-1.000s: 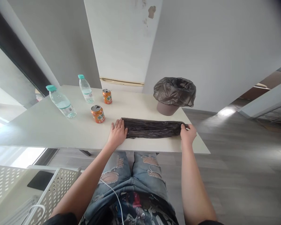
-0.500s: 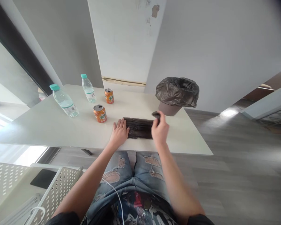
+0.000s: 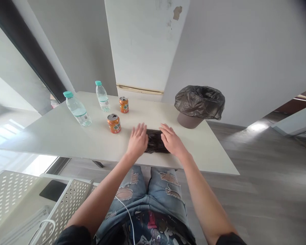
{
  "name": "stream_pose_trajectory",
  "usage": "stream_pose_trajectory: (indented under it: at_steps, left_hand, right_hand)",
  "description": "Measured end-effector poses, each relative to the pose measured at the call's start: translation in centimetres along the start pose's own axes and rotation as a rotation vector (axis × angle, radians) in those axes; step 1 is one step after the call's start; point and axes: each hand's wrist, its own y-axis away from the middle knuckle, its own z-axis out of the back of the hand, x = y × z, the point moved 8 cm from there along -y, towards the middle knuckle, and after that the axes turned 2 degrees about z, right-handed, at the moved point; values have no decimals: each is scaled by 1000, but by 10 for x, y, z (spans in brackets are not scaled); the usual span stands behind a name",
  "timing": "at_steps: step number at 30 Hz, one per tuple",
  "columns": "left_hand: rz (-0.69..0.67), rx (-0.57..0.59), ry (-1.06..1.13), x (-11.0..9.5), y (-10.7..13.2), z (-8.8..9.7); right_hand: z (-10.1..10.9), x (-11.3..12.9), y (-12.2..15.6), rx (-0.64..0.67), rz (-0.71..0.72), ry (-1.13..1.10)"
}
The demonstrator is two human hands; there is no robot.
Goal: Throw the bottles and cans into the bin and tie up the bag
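Observation:
A black plastic bag [image 3: 156, 142], folded into a flat strip, lies near the front edge of the white table. Over its left end is my left hand [image 3: 138, 140], fingers stretched out and slightly blurred. My right hand [image 3: 171, 139] covers the right end, palm down with the fingers extended. Both hands are open, and neither grips the bag. Whether the palms press on it or hover just above, I cannot tell. Part of each bag end is hidden under the hands.
Two orange cans, a nearer can [image 3: 114, 124] and a farther can [image 3: 123, 104], stand left of the bag. Beyond are a large bottle [image 3: 78, 109] and a smaller bottle [image 3: 102, 97]. A bag-lined bin [image 3: 190, 120] stands at the back right. A perforated white rack [image 3: 63, 200] is lower left.
My right hand was lifting a dark corner of the bag; now it lies flat over the right end. The bag strip looks shorter. My left hand has risen a little, and the view has shifted slightly.

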Motion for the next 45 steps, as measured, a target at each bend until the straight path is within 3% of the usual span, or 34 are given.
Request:
stream_pose_trajectory:
  at_steps: [3,6,14,19,22,24,28,30,32,35,40,45]
  left_hand:
    - [-121,192,-89,-25,-6,-27]
    - [-100,310,-138,-21,-6,-50]
    - [-87,332,-181,-8,-1,-55]
    - [-109,323,-178,-16,-5,-42]
    - [-174,207,-146,-26,3,-14]
    - [-238,203,-78,-33,19,-1]
    - [-348,361,-26,-45,71,5]
    - [-373,381,-56,-48,96,9]
    - [-380,372,-87,-48,114,16]
    - [-375,304,-92,-42,128,30]
    - [-294,149,82,-26,109,58]
    - [50,217,315,3,49,48]
  right_hand:
    - [-38,-22,-4,232,-54,147]
    - [-66,-32,-3,304,-92,221]
    - [-78,-38,-1,319,-99,217]
    - [-62,-27,-1,269,-58,218]
    - [-26,-17,13,17,4,191]
    - [-9,-18,32,-69,11,152]
    - [-17,-19,82,170,58,156]
    - [-21,-12,109,250,123,172]
    - [-22,-3,133,263,185,180]
    - [-17,4,157,151,213,159]
    - [-6,-3,159,-87,125,-80]
    - [14,-26,115,-320,-241,-335]
